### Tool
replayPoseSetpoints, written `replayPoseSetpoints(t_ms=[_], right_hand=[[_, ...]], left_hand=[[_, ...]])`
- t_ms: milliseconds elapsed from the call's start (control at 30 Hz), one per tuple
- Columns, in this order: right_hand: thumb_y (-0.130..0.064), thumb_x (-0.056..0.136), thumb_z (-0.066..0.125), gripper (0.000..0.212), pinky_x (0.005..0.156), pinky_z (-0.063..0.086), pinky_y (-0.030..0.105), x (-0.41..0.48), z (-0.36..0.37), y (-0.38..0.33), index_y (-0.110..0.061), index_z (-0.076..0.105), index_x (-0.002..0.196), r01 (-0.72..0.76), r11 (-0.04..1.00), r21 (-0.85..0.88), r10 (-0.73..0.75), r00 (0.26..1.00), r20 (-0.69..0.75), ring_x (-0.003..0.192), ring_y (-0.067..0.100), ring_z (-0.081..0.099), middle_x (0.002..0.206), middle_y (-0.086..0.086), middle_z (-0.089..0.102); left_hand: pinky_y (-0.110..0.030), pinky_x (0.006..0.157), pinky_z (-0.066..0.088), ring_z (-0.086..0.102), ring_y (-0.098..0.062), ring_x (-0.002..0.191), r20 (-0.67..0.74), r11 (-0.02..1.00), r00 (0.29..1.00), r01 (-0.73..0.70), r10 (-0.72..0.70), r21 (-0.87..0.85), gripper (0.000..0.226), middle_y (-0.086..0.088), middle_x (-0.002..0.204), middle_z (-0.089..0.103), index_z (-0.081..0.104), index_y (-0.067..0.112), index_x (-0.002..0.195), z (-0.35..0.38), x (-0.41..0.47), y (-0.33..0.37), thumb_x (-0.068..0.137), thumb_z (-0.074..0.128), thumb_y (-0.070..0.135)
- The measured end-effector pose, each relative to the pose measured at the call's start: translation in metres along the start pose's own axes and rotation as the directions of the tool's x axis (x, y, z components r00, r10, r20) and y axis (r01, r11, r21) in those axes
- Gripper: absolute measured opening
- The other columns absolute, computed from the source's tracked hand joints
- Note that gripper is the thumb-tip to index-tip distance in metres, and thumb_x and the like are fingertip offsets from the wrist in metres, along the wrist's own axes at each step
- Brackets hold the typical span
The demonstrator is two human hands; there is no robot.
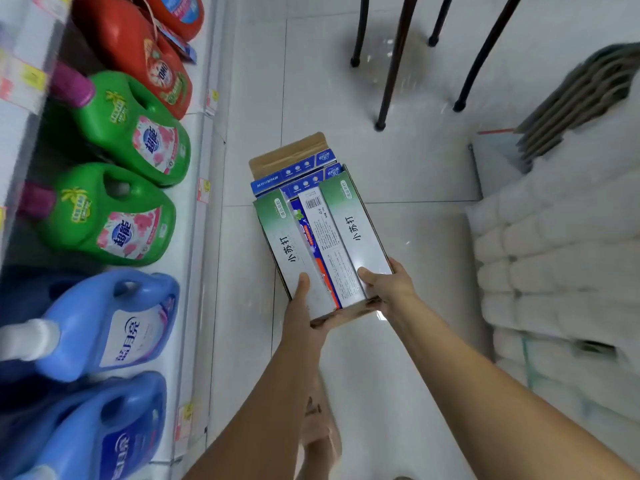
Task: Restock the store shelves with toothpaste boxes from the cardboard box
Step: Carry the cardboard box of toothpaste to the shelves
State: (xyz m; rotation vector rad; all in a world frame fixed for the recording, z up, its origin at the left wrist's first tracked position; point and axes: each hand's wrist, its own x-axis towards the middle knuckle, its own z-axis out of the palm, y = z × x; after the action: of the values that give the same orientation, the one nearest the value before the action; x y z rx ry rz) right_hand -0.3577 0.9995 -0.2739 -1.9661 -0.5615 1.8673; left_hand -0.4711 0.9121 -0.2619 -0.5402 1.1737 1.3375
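Head view, looking down: two bare forearms reach forward and hold an open cardboard box (349,313) above a white tiled floor (346,81), in the aisle just right of the bottom shelf (194,216). The box's long axis runs away from the person, leaning slightly left at the far end, where a brown flap stands open.

The left hand (301,306) grips the near left corner, thumb laid flat on top and fingers hidden beneath. The right hand (388,282) grips the near right corner the same way, thumb on top and fingers curled under the side.

Inside, toothpaste boxes lie flat. The left green toothpaste box (287,244) and the right green toothpaste box (356,230) lie lengthwise, both printed "小苏打". Between them lie a blue toothpaste box (310,233) and a white panel with a barcode (329,237), its small print unreadable. The crosswise blue toothpaste boxes (294,169) fill the far end.

On the shelf stand detergent jugs: a red jug (138,53) marked "OMO", two green jugs (135,129) marked "超能", and two blue jugs (114,323) marked "蓝月亮". Price tags line the shelf edge, too blurred to read. Dark chair legs (394,60) stand beyond the box, and white tissue packs (561,265) are stacked at right.
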Motion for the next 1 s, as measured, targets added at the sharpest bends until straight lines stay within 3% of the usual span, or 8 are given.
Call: replayPoseSetpoints(t_ms=[167, 400, 500, 567, 733, 867, 933, 1000], right_hand=[[-0.011, 0.077, 0.077, 0.072, 0.082, 0.055, 0.054, 0.058, 0.062, -0.094, -0.019, 0.041, 0.138, -0.033, 0.999, 0.016, 0.033, 0.999, -0.001, 0.098, 0.033, 0.066, 0.120, 0.010, 0.064], [-0.009, 0.078, 0.076, 0.066, 0.079, 0.057, 0.052, 0.133, 0.151, -0.217, -0.018, 0.045, 0.135, -0.021, 0.997, 0.071, 0.022, 1.000, -0.007, 0.096, 0.031, 0.066, 0.120, 0.010, 0.064], [-0.015, 0.075, 0.079, 0.068, 0.082, 0.056, 0.051, 0.163, 0.185, -0.269, -0.018, 0.047, 0.135, 0.012, 0.999, 0.053, -0.011, 1.000, -0.026, 0.099, 0.029, 0.066, 0.122, 0.008, 0.064], [-0.015, 0.074, 0.080, 0.074, 0.084, 0.055, 0.051, 0.182, 0.205, -0.302, -0.018, 0.044, 0.138, 0.006, 0.998, 0.057, -0.005, 1.000, -0.022, 0.103, 0.029, 0.064, 0.125, 0.007, 0.062], [-0.012, 0.074, 0.081, 0.072, 0.086, 0.056, 0.042, 0.231, 0.249, -0.378, -0.015, 0.047, 0.137, -0.016, 0.998, 0.064, 0.017, 1.000, -0.009, 0.101, 0.027, 0.065, 0.124, 0.008, 0.063], [-0.012, 0.073, 0.081, 0.069, 0.080, 0.058, 0.037, 0.264, 0.283, -0.428, -0.016, 0.050, 0.135, -0.024, 0.998, 0.060, 0.024, 1.000, 0.016, 0.091, 0.025, 0.068, 0.118, 0.007, 0.066], [-0.013, 0.072, 0.081, 0.068, 0.080, 0.058, 0.041, 0.275, 0.298, -0.450, -0.018, 0.051, 0.133, -0.044, 0.998, 0.054, 0.042, 0.999, 0.026, 0.091, 0.025, 0.069, 0.116, 0.006, 0.067], [-0.016, 0.069, 0.084, 0.071, 0.085, 0.056, 0.046, 0.286, 0.312, -0.467, -0.020, 0.052, 0.133, -0.066, 0.997, 0.027, 0.065, 0.997, 0.033, 0.096, 0.027, 0.067, 0.115, 0.005, 0.068]], left_hand=[[-0.064, 0.100, 0.037, 0.059, -0.040, 0.110, -0.007, 0.998, 0.998, 0.055, -0.055, 0.005, 0.043, -0.023, 0.115, 0.065, 0.059, 0.006, 0.116, 0.074, 0.063, 0.088, 0.087, 0.065, 0.037], [-0.067, 0.100, 0.035, 0.057, -0.044, 0.110, -0.061, 0.993, 0.991, 0.115, -0.115, -0.002, 0.065, -0.027, 0.113, 0.062, 0.053, 0.003, 0.125, 0.179, 0.145, 0.213, 0.075, 0.077, 0.038], [-0.056, 0.093, 0.042, 0.058, -0.036, 0.084, -0.146, 0.995, 0.986, 0.087, -0.080, 0.048, 0.038, -0.020, 0.087, 0.061, 0.053, -0.002, 0.102, 0.228, 0.167, 0.254, 0.088, 0.065, 0.032], [-0.055, 0.094, 0.041, 0.058, -0.038, 0.086, -0.140, 0.996, 0.986, 0.091, -0.088, 0.019, 0.035, -0.017, 0.080, 0.059, 0.050, -0.002, 0.093, 0.270, 0.166, 0.284, 0.091, 0.061, 0.031], [-0.058, 0.097, 0.043, 0.062, -0.039, 0.099, -0.111, 0.994, 0.992, 0.069, -0.059, 0.087, 0.051, -0.024, 0.099, 0.069, 0.056, 0.002, 0.119, 0.312, 0.232, 0.345, 0.086, 0.065, 0.040], [-0.051, 0.087, 0.046, 0.062, -0.030, 0.080, -0.081, 0.989, 0.996, -0.012, 0.024, 0.150, 0.032, -0.014, 0.082, 0.067, 0.058, 0.007, 0.098, 0.353, 0.263, 0.384, 0.094, 0.053, 0.038], [-0.056, 0.096, 0.042, 0.064, -0.032, 0.090, -0.060, 0.988, 0.998, -0.013, 0.023, 0.155, 0.041, -0.017, 0.096, 0.069, 0.059, 0.009, 0.116, 0.370, 0.272, 0.404, 0.090, 0.057, 0.041], [-0.058, 0.086, 0.048, 0.065, -0.034, 0.097, -0.097, 0.993, 0.995, -0.016, 0.027, 0.115, 0.051, -0.016, 0.109, 0.069, 0.058, 0.012, 0.122, 0.375, 0.293, 0.424, 0.081, 0.067, 0.042]])
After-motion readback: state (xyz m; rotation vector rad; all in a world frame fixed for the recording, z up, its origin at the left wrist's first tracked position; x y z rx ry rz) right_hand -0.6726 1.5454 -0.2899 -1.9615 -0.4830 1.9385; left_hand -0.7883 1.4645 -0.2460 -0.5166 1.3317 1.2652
